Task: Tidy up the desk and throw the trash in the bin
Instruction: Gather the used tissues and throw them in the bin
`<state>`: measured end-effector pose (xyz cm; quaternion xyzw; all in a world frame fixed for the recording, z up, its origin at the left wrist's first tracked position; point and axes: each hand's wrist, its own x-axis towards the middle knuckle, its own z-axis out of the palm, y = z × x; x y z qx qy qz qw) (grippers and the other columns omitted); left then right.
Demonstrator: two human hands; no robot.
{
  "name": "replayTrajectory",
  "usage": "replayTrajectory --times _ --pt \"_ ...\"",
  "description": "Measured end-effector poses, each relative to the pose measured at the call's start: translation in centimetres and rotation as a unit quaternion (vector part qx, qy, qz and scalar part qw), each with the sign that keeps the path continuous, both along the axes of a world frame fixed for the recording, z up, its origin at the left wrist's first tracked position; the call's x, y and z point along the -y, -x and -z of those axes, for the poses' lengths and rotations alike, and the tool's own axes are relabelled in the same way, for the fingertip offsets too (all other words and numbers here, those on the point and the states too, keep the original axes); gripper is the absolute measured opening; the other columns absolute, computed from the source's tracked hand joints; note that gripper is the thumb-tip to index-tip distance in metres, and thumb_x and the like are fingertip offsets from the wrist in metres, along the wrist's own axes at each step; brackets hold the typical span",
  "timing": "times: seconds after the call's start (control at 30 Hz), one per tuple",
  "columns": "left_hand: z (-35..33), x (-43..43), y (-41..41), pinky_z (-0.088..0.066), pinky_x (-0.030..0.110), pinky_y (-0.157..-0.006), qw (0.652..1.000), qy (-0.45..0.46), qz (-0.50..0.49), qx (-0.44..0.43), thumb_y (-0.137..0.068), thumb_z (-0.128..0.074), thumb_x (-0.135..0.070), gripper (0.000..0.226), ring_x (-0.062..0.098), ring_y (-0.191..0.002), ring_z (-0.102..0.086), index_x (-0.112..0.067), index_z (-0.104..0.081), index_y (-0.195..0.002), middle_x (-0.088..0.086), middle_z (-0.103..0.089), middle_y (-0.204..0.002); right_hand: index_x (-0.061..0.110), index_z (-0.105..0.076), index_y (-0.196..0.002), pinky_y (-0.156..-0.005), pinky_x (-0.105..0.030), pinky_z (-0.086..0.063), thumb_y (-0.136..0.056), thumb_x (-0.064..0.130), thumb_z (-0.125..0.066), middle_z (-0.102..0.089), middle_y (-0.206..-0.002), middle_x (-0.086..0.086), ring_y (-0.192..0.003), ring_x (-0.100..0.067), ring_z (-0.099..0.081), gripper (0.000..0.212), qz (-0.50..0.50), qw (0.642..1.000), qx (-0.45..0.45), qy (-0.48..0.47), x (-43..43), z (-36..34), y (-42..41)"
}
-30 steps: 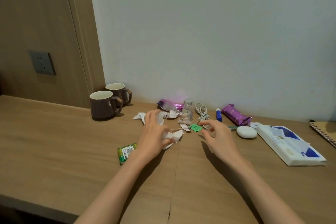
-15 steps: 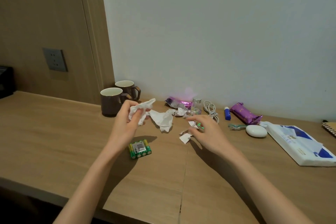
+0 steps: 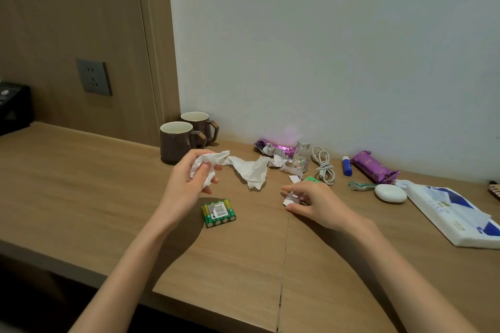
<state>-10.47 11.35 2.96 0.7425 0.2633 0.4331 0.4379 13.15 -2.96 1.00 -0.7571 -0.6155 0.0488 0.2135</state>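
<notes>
My left hand (image 3: 186,184) is raised a little above the wooden desk (image 3: 81,184) and grips a crumpled white tissue (image 3: 208,163). A second white tissue (image 3: 251,173) trails from it to the right and lies on the desk. My right hand (image 3: 311,201) rests on the desk with thumb and fingers pinched on a small white paper scrap (image 3: 290,199). Another scrap (image 3: 295,178) and a green slip (image 3: 311,179) lie just beyond it. An empty purple wrapper (image 3: 273,147) and crumpled paper (image 3: 278,161) sit by the wall.
A green pack of batteries (image 3: 219,212) lies below my left hand. Two brown mugs (image 3: 178,142) stand at the back left. To the right are a small jar (image 3: 301,157), a white cable (image 3: 323,165), a blue stick (image 3: 346,165), a purple snack pack (image 3: 373,166), a white case (image 3: 391,193) and a tissue pack (image 3: 454,213).
My left hand lifted the crumpled tissue off the desk and drew it left, uncovering the batteries. My right hand pulled back from the green slip and closed on a paper scrap.
</notes>
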Motion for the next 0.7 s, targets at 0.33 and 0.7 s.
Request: replayTrajectory --times 0.33,0.7 --pt "-0.7 1.9 1.0 -0.053 0.018 -0.054 1.000 -0.011 0.012 -0.001 -0.098 -0.045 -0.016 0.019 0.014 -0.078 -0.067 -0.018 -0.058 -0.113 -0.002 -0.069 -0.096 0.015 -0.061 -0.123 -0.074 -0.019 -0.040 -0.096 0.018 -0.050 -0.070 -0.113 -0.003 -0.098 -0.017 -0.064 0.029 0.038 0.986 0.156 -0.049 1.0 -0.3 1.7" --pt "-4.1 4.5 7.4 -0.052 0.018 -0.054 0.998 -0.006 -0.030 0.049 -0.098 -0.047 -0.015 0.019 0.007 -0.073 -0.068 -0.015 -0.059 -0.113 -0.003 -0.070 -0.094 0.017 -0.072 -0.098 -0.069 -0.012 -0.048 -0.090 0.009 -0.060 -0.073 -0.088 0.006 -0.083 -0.004 -0.065 0.016 0.027 0.919 -0.089 -0.382 2.3 -7.8 6.9"
